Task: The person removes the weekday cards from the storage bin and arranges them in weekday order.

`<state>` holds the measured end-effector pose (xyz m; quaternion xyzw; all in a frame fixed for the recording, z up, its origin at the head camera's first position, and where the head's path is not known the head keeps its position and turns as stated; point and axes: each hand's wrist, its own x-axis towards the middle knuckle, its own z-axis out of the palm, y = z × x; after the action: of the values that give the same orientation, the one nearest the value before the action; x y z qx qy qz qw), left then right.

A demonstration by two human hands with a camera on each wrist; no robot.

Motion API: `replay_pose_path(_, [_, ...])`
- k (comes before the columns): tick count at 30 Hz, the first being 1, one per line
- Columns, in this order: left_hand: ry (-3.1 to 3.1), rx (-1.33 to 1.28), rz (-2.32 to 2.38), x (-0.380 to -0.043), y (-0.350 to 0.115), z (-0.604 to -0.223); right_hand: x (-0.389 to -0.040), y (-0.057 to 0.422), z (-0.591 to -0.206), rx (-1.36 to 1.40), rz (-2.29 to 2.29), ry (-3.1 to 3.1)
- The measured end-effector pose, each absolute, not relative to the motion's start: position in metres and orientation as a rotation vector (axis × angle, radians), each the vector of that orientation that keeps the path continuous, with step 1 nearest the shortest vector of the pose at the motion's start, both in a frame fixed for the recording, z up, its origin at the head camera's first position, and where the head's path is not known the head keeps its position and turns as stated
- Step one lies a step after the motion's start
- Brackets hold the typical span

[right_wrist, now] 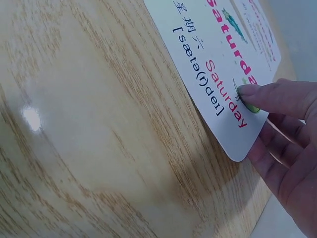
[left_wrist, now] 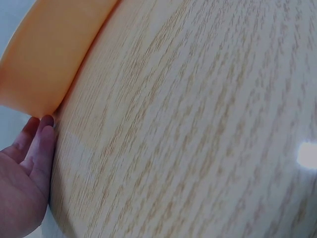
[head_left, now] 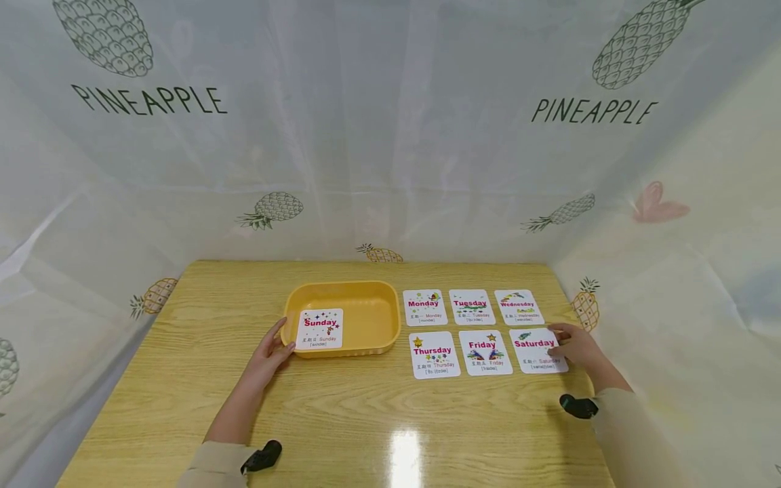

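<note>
On the right, the thumb of my right hand point(head_left: 575, 343) lies on the face of the white Saturday card point(head_left: 538, 351), with its fingers under the edge. In the right wrist view this pinch shows at the card's point(right_wrist: 218, 84) side, and the near corner is off the table. My left hand point(head_left: 269, 349) rests against the left end of a yellow plastic tray point(head_left: 342, 352), its fingertips touching the outer wall. The left wrist view shows relaxed fingers point(left_wrist: 44, 144) at the base of the tray point(left_wrist: 49, 54). A Sunday card point(head_left: 320, 329) leans inside the tray's left part.
Right of the tray, a back row has Monday point(head_left: 424, 308), Tuesday point(head_left: 472, 308) and Wednesday point(head_left: 518, 308) cards. Thursday point(head_left: 434, 356) and Friday point(head_left: 485, 353) lie in front, left of Saturday. A pineapple-print curtain point(head_left: 366, 135) surrounds the wooden table point(head_left: 342, 420) at the back and sides.
</note>
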<state>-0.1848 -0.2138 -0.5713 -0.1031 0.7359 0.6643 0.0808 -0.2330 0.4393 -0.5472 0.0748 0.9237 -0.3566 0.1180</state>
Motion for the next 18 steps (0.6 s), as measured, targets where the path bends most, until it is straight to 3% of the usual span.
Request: replay_pose_path(18, [2.208,-0.308,1.973,-0.1841,-0.2132,-0.5699,-0.2422,0.4400,-0.5469,0.156,-0.945,2.704])
